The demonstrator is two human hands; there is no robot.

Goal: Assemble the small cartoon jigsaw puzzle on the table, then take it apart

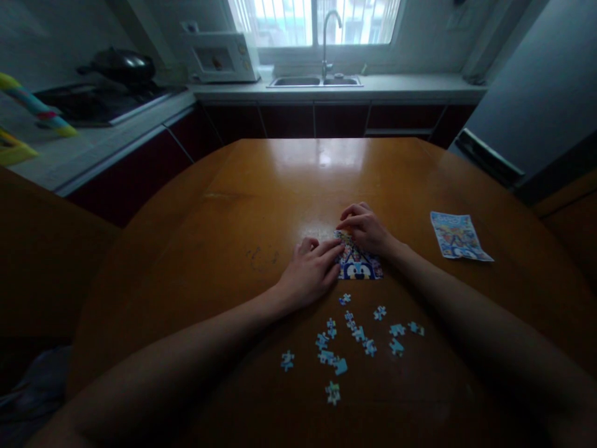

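A partly assembled jigsaw puzzle (359, 271) lies on the wooden table, with a blue cartoon dog's face along its near edge. My left hand (313, 269) rests at the puzzle's left side, fingers stretched out and their tips on its surface. Over the upper part curls my right hand (366, 229), its fingertips drawn together at the far left corner and hiding some of the picture. Whatever is between those fingertips is hidden. Several loose puzzle pieces, mostly pale blue, are scattered nearer to me, among them a puzzle piece (333, 393) with some green and a separate puzzle piece (288, 360) at left.
A creased picture sheet (459, 236) lies to the right on the table (224, 218). Beyond the table are a counter with a double sink (296, 81), a tap (325, 43) and a microwave (221, 56). A dark pan (122, 65) stands on the stove at left.
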